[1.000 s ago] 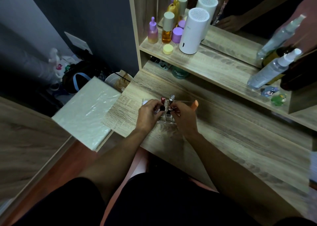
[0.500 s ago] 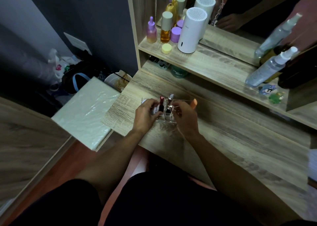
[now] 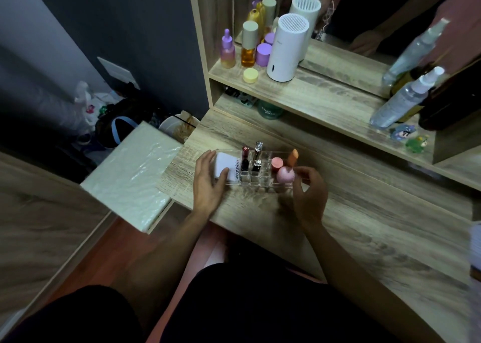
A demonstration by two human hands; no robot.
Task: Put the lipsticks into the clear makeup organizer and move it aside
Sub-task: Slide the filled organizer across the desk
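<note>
The clear makeup organizer [image 3: 263,179] lies on the wooden vanity top [image 3: 369,212]. Two lipsticks stand upright in its small cells: a dark red one [image 3: 245,157] and a silver-capped one [image 3: 257,154]. It also holds a white compact [image 3: 226,163], a pink jar lid [image 3: 277,163], a pink sponge [image 3: 285,175] and an orange sponge [image 3: 293,157]. My left hand [image 3: 208,180] grips its left end, thumb on the compact. My right hand [image 3: 309,190] curls at the right end with fingers apart; contact is unclear.
A shelf [image 3: 320,100] above holds a white cylinder device [image 3: 286,51], several small bottles [image 3: 250,44], spray bottles [image 3: 406,98] and little figurines [image 3: 403,133]. A mirror stands behind. A plastic-covered stool [image 3: 130,176] sits left of the table; bags lie on the floor.
Both hands have moved apart from the middle of the organizer to its two ends. The two lipsticks now stand free in their cells, and the compact and sponges are uncovered.
</note>
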